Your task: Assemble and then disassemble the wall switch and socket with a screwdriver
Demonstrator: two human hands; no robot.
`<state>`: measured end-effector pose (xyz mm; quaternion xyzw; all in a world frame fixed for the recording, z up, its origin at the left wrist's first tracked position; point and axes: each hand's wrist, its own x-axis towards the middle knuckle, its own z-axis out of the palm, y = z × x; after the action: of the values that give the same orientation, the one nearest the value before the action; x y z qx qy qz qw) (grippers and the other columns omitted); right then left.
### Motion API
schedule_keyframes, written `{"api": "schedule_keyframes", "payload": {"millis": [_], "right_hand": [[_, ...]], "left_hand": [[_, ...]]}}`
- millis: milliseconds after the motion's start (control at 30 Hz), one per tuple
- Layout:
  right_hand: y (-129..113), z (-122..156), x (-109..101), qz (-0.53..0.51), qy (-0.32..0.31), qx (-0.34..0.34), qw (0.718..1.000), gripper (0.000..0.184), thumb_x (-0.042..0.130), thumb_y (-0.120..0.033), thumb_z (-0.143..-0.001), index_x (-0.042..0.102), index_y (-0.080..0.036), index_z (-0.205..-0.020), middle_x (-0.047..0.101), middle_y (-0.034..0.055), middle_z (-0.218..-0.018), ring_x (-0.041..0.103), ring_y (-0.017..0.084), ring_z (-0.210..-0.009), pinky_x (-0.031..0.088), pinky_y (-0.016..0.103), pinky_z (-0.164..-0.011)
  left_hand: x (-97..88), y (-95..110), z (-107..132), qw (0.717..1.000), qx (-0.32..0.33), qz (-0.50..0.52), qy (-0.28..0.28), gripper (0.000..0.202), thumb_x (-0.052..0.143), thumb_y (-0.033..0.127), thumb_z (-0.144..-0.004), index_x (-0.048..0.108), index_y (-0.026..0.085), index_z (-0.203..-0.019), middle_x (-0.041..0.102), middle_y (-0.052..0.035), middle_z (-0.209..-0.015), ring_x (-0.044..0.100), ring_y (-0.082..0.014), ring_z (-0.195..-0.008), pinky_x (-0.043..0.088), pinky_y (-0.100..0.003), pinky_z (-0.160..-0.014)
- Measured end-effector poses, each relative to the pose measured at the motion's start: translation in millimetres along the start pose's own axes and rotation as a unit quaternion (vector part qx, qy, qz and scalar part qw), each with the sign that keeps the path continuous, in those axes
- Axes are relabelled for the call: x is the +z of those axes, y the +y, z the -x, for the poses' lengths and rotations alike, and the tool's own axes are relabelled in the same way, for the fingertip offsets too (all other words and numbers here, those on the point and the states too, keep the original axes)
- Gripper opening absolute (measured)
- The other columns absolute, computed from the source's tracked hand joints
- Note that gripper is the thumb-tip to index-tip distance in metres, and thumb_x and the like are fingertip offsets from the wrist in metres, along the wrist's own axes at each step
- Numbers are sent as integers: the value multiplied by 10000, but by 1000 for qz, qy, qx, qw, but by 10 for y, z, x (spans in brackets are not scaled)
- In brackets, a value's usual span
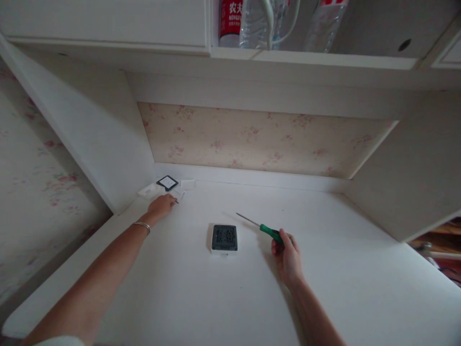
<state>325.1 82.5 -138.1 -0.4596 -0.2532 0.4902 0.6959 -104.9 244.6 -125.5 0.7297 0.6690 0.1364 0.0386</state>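
Note:
My right hand [287,257] is closed round the green handle of a screwdriver [268,231], whose metal shaft points up and left over the white desk [324,288]. A square dark switch module in a white frame [224,238] lies flat on the desk just left of that hand. My left hand [163,205] reaches far to the back left corner, fingers pinched on a small thin dark thing at its fingertips. It rests beside a black-framed square plate [167,182] and some small white cover pieces [187,184].
White side panels close the desk in on the left [82,129] and right [414,168]. Flowered wallpaper [259,139] backs the niche. A shelf above holds plastic bottles [259,21]. A bracelet [142,225] circles my left wrist.

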Motion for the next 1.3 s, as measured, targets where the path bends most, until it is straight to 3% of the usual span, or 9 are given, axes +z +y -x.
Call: {"api": "schedule_keyframes", "payload": {"millis": [167, 300, 467, 600, 767, 967, 1300], "right_hand": [[6, -22, -11, 6, -4, -1, 1000, 314, 682, -468, -754, 520, -202, -791, 561, -52, -537, 449, 72, -429, 343, 157, -374], [-1, -16, 3, 13, -6, 2, 1000, 327, 683, -482, -749, 520, -201, -789, 566, -49, -544, 454, 72, -427, 338, 160, -371], [-20, -3, 23, 19, -6, 4, 1000, 339, 692, -489, -737, 522, -200, -784, 569, -49, -541, 457, 70, -416, 326, 159, -364], [-16, 1, 11, 24, -1, -1, 1000, 345, 689, -496, -737, 526, -197, -784, 576, -44, -538, 462, 73, -417, 324, 161, -360], [-14, 4, 1, 24, 3, -1, 1000, 353, 688, -505, -733, 529, -195, -795, 579, -44, -536, 465, 73, -409, 322, 158, -353], [-33, 8, 24, 25, 0, 3, 1000, 353, 690, -507, -731, 535, -195, -786, 579, -46, -533, 465, 68, -404, 327, 153, -356], [-29, 5, 12, 28, -5, 8, 1000, 351, 690, -502, -732, 538, -193, -798, 577, -44, -546, 457, 70, -415, 327, 160, -362]], "left_hand": [[-17, 45, 46, 1000, 18, -5, 2, 194, 506, 243, -832, 695, 201, -831, 688, -73, -984, 618, -255, -908, 432, -330, -802], [-13, 223, 173, 999, 23, 17, 23, 214, 471, 267, -863, 674, 204, -885, 699, -72, -962, 631, -246, -886, 442, -327, -783], [79, 722, 421, 994, 51, 87, 44, 265, 414, 355, -906, 638, 234, -976, 708, -16, -956, 650, -180, -872, 467, -262, -784], [127, 1198, 687, 950, 68, 301, 42, 251, 494, 396, -858, 649, 204, -908, 714, -19, -895, 660, -175, -828, 501, -264, -777], [136, 1675, 1007, 920, 79, 383, 26, 260, 537, 398, -842, 629, 202, -986, 708, -42, -951, 656, -190, -882, 511, -316, -826], [247, 2013, 1211, 934, 127, 328, 57, 200, 570, 302, -846, 555, 243, -1037, 710, -19, -954, 614, -214, -961, 425, -392, -916], [203, 2158, 1169, 955, 186, 228, 38, 115, 526, 240, -878, 557, 264, -987, 713, 4, -977, 547, -236, -954, 362, -400, -872]]}}
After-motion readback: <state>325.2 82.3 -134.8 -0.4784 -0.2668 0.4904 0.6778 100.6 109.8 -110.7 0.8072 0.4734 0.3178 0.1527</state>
